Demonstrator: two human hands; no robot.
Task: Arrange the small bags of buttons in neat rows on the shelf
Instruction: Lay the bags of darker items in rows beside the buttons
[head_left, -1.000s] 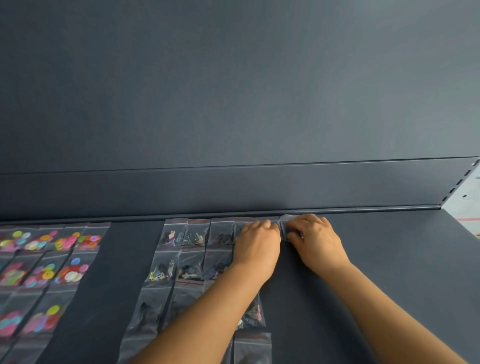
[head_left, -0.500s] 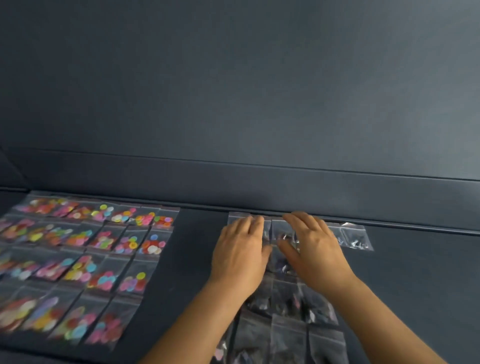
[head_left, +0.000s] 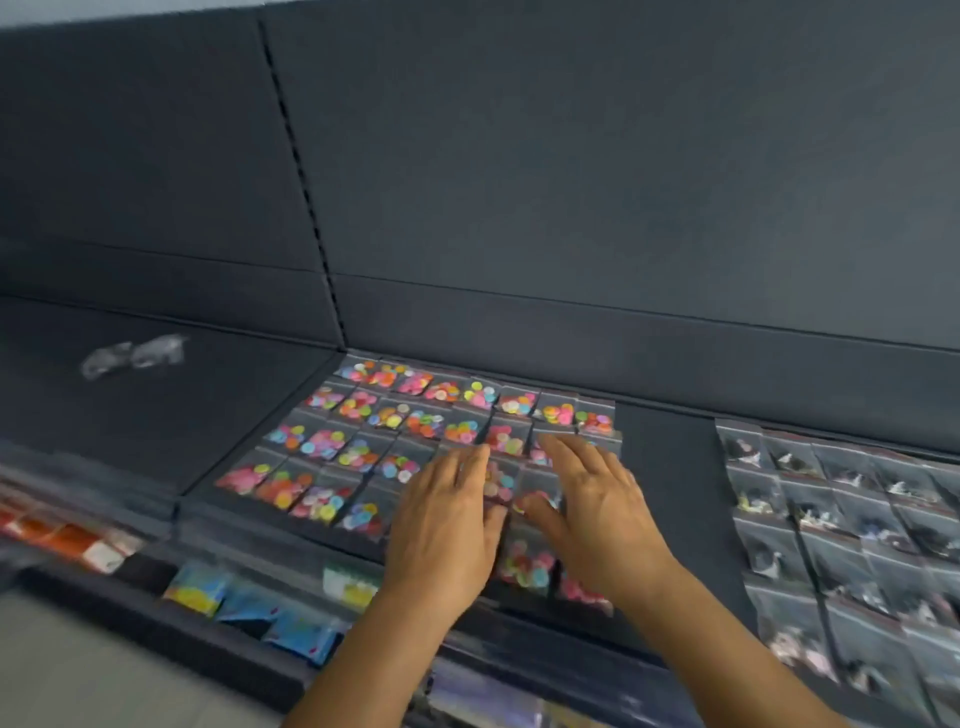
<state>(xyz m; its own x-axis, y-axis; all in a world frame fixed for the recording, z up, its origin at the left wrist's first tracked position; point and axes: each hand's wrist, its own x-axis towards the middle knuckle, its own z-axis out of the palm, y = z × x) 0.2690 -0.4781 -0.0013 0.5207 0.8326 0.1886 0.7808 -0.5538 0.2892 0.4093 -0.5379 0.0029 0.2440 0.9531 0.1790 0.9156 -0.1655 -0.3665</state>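
While both hands lie over the coloured button bags, we judge the task well advanced. Left hand and right hand show fingers extended and fairly flat, gripping nothing we can make out; contact is likely but blurred. Coloured bags sit in rows from the shelf back edge to its front. Dark button bags are ranked toward the right end. Two loose bags on the adjoining left shelf remain unplaced.
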